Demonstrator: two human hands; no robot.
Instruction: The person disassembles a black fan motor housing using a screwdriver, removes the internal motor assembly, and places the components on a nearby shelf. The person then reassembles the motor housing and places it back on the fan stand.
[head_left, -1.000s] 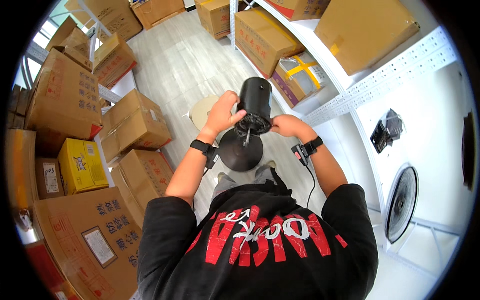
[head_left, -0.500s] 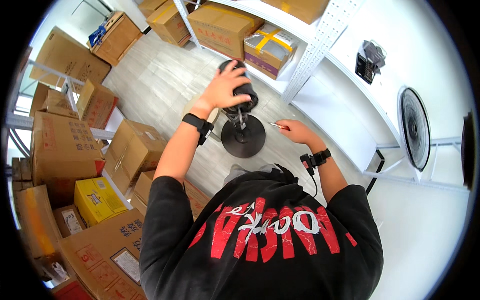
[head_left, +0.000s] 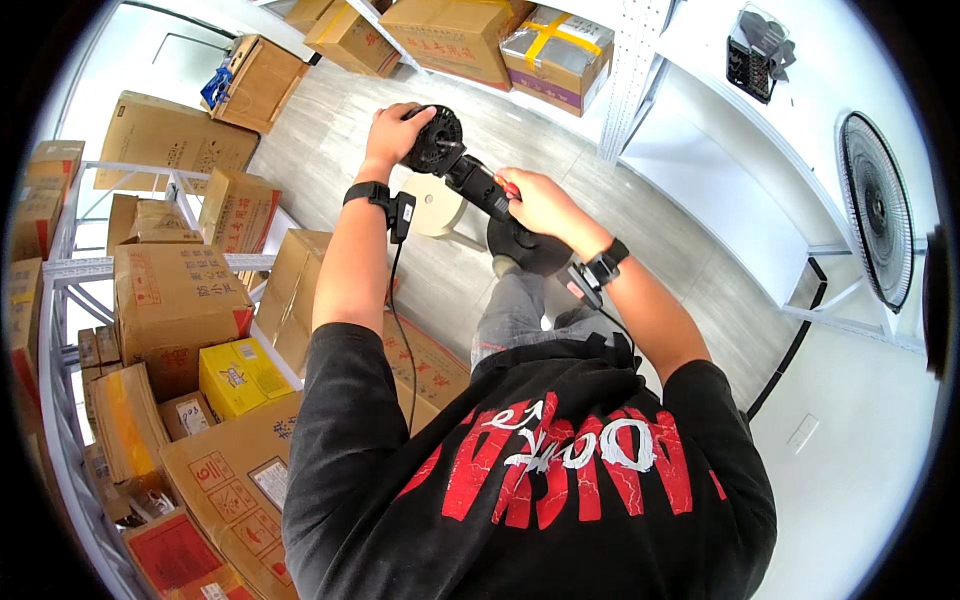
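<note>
A black stand fan without its blade leans before me, its round motor head [head_left: 435, 140] toward the far left. My left hand [head_left: 396, 135] grips the rim of that motor head from its left side. Close to the fan's black neck [head_left: 478, 187], my right hand [head_left: 543, 207] is closed around a small screwdriver whose red handle [head_left: 511, 189] shows between the fingers; the rest of it is hidden. Partly behind my right hand and wrist, the round black base [head_left: 520, 248] rests on the floor.
Beside the fan stands a beige round stool [head_left: 432, 205]. Cardboard boxes [head_left: 180, 300] and a yellow box [head_left: 240, 378] crowd the left rack. A white shelf [head_left: 800, 150] on the right carries a black fan grille [head_left: 877, 212] and a tool case [head_left: 752, 68].
The motor head has turned and tilted toward the left, its round face now showing. My left hand shifted to its rim. My right hand moved up and left to the fan's neck.
</note>
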